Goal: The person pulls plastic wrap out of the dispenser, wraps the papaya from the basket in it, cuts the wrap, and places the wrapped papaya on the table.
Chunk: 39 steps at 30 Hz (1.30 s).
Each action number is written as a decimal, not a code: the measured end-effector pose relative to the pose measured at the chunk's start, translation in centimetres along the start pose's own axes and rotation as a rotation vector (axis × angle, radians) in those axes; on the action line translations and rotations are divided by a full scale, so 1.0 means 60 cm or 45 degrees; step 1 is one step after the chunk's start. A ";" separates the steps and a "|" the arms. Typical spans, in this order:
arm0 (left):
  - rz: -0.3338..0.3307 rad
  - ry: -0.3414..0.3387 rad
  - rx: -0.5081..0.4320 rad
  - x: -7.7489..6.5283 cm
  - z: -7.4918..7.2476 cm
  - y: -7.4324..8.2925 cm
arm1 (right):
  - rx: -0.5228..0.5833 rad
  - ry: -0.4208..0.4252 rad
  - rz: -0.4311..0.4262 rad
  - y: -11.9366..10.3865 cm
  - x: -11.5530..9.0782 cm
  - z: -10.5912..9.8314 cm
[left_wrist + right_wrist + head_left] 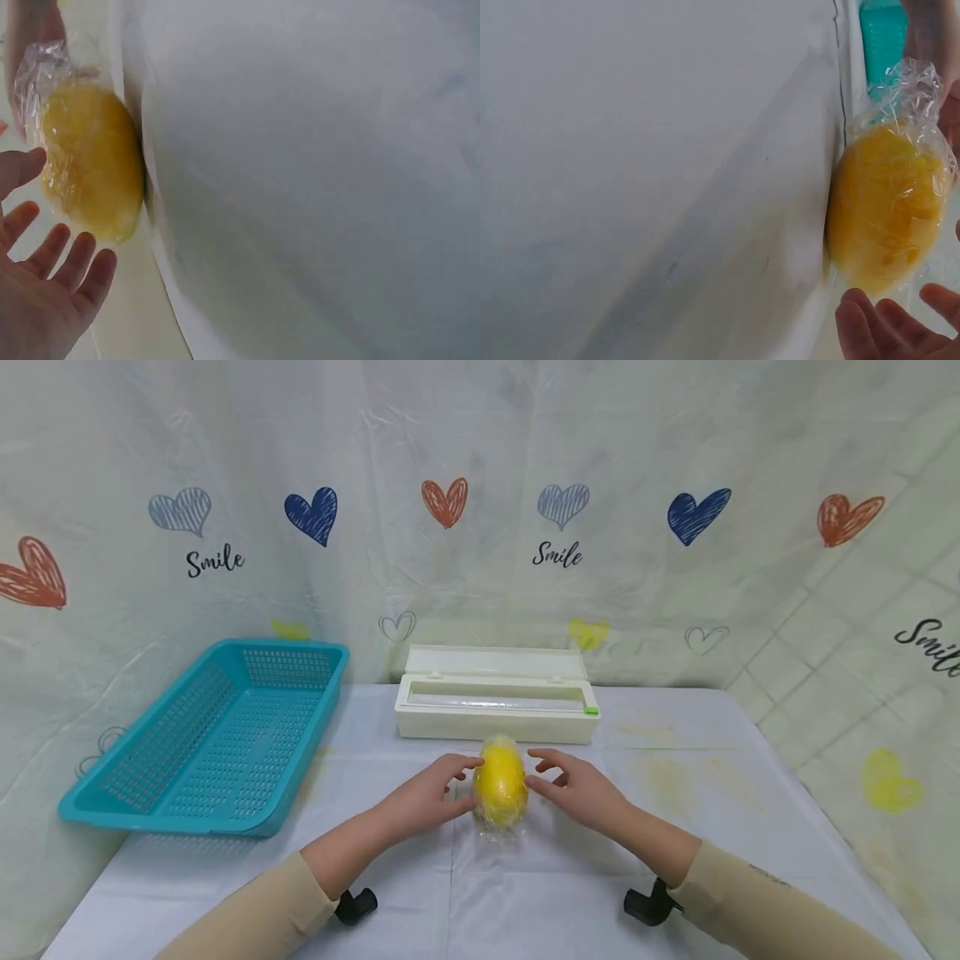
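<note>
A yellow oval fruit, wrapped in clear plastic film, lies on the white-covered table in front of me. Its exact kind is hard to tell under the film. Loose, crumpled film gathers at its near end. My left hand is at the fruit's left side with fingers spread and loosely bent. On the other side, my right hand has its thumb and fingers apart, close to the fruit. Both wrist views show the fruit resting on the cloth, with neither hand curled round it. Light contact at the fingertips is hard to judge.
Behind the fruit stands a white cling film dispenser, lid raised, with a film roll inside and a green tab at its right end. A turquoise plastic basket sits at the left. A curtain printed with hearts hangs behind the table.
</note>
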State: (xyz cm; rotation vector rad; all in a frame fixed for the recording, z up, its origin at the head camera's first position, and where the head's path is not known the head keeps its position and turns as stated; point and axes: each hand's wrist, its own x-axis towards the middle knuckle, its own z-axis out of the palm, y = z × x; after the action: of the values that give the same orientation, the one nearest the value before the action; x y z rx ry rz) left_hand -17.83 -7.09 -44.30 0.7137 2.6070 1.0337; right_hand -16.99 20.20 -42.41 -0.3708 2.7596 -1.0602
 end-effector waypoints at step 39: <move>0.308 -0.090 0.383 -0.032 0.014 0.022 | -0.267 -0.124 -0.940 0.001 -0.012 0.004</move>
State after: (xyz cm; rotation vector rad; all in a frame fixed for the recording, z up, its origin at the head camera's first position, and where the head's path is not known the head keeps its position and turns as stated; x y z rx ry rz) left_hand -15.43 -6.78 -43.89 1.1361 2.6905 0.6609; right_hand -16.26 20.30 -42.60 -1.5042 2.6849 -0.8194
